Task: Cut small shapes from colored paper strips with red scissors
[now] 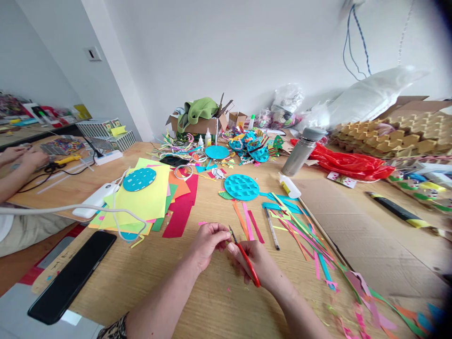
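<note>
My right hand (259, 263) grips a pair of red-handled scissors (249, 263), blades pointing up and to the left. Close beside the blade tips, my left hand (211, 242) is closed in a pinch. Whatever lies between its fingertips is too small and covered to make out. Just beyond my hands lie orange, pink and red paper strips (248, 221). A blue paper disc (242, 187) with raised squares sits behind them, and a pen (272, 229) rests to the right.
Coloured paper sheets (141, 202) and a black phone (72, 278) lie left. To the right are a metal bottle (299, 153), a glue bottle (289, 186), cardboard (360, 235) and a black-yellow cutter (395, 209). Another person's hands (26, 157) appear at far left.
</note>
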The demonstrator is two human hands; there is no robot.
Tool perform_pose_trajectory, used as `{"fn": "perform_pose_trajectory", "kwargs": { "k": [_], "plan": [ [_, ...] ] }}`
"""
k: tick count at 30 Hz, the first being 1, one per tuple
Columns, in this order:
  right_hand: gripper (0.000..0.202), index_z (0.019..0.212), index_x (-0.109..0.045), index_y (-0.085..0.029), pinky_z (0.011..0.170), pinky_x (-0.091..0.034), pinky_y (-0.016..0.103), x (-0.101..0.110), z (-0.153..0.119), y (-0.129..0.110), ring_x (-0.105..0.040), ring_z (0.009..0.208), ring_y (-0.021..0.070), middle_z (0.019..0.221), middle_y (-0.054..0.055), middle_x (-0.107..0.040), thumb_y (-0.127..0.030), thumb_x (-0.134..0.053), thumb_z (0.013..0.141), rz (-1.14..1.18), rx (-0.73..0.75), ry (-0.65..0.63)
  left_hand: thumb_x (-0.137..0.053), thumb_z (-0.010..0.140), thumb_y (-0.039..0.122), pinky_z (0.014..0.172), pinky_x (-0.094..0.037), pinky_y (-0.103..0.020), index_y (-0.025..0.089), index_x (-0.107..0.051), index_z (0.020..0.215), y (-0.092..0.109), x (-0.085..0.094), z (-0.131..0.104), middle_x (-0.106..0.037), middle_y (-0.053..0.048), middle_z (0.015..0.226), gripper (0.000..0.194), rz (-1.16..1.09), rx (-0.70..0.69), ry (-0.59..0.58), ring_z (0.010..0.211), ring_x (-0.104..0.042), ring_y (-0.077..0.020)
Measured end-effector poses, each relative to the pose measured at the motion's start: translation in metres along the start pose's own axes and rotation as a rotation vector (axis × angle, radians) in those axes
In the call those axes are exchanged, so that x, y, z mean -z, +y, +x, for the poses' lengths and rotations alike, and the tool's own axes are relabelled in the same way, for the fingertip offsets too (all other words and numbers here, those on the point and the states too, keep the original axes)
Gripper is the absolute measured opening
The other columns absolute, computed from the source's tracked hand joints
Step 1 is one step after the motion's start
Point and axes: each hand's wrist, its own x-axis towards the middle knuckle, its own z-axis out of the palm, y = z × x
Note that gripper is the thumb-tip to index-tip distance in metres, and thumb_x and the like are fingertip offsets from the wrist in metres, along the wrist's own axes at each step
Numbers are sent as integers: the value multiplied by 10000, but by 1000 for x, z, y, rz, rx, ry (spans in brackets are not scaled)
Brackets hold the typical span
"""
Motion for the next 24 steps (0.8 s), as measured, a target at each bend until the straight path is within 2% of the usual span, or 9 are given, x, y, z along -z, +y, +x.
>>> {"fn": "perform_pose_trajectory", "kwargs": {
  "k": [17,21,24],
  "plan": [
    [503,539,-450,-178,297,-271,165,2,-2,-4,-462,289,90,365,-38,-468,-609,-553,776,-5,-21,-14,-678,605,251,476,-309,-198,130,-603,626,1,1,2,-595,-3,577,145,39,-38,20,490,-448,-63],
    [515,524,-425,-187,295,-252,167,3,-2,-6,-460,286,92,346,-47,-437,-622,-532,777,-13,-24,41,-683,599,290,473,-314,-204,140,-604,641,11,15,4,-606,-4,591,175,113,-53,59,484,-449,-72],
    [517,533,-442,-185,293,-257,170,5,-1,-8,-464,283,96,345,-45,-446,-637,-513,772,14,-66,119,-664,618,296,470,-302,-208,148,-609,633,23,35,6,-621,-10,595,158,365,-86,127,479,-449,-81]
  ]
}}
